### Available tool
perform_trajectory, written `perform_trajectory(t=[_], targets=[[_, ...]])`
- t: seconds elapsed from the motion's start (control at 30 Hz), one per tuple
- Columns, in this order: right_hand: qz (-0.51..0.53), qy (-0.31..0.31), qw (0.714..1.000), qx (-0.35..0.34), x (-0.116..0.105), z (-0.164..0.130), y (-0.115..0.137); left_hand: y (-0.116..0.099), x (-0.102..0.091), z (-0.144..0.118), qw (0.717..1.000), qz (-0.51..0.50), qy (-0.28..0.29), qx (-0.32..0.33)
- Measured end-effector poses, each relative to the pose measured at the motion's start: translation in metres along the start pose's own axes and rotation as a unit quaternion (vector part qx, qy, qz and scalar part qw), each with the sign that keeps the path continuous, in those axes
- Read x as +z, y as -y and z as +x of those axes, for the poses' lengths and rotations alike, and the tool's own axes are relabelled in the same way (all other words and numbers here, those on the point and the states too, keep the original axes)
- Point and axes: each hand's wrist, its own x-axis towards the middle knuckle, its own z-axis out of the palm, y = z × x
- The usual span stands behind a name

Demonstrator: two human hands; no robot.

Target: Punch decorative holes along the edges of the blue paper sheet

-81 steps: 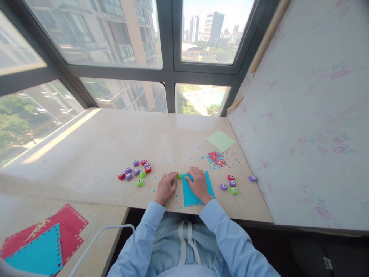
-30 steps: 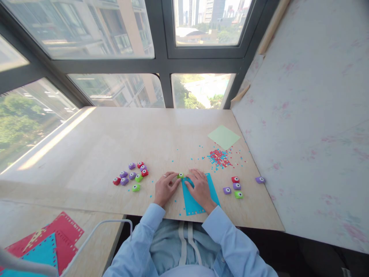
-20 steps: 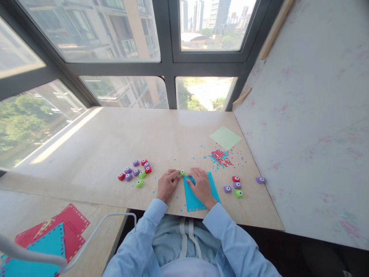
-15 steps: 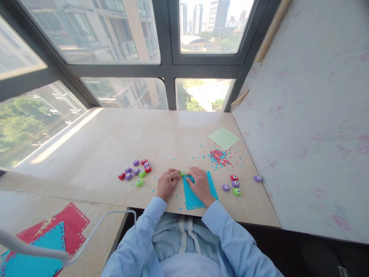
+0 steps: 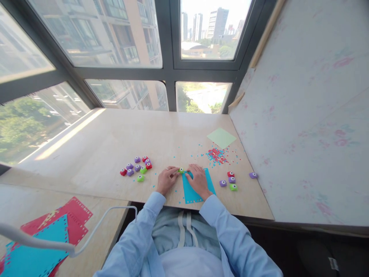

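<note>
My left hand [image 5: 168, 179], with a ring on one finger, has its fingers closed on a small green craft hole punch [image 5: 181, 170]. This punch sits at the upper left corner of a blue sheet of paper [image 5: 190, 194]. My right hand [image 5: 198, 179] lies over the sheet with fingers stretched out, its thumb close to the punch. Small holes run along the sheet's lower edge, and some show near its upper right corner. The exact contact between punch and paper edge is too small to make out.
Several red, purple and green punches [image 5: 137, 168] lie to the left, others [image 5: 231, 179] to the right. Beyond the sheet are a heap of red and blue paper bits [image 5: 216, 155] and pale green paper [image 5: 221, 137]. Punched red and blue sheets [image 5: 43, 246] lie beside a white curved stand [image 5: 37, 240].
The camera view has shifted slightly. Both hands, the green punch and the blue sheet keep nearly the same positions relative to one another.
</note>
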Motion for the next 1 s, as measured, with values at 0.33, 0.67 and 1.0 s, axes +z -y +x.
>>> perform_trajectory(t=[0.33, 0.67, 1.0], targets=[[0.004, 0.001, 1.0, -0.006, 0.003, 0.0, -0.003, 0.001, 0.004, -0.01, 0.998, 0.038, -0.029, 0.028], [0.009, 0.027, 1.0, -0.008, 0.001, 0.001, -0.005, -0.014, 0.014, -0.012, 0.991, 0.129, -0.04, -0.019], [0.001, 0.043, 0.999, -0.017, 0.0, -0.004, -0.005, -0.011, 0.012, -0.021, 0.991, 0.114, -0.057, 0.032]])
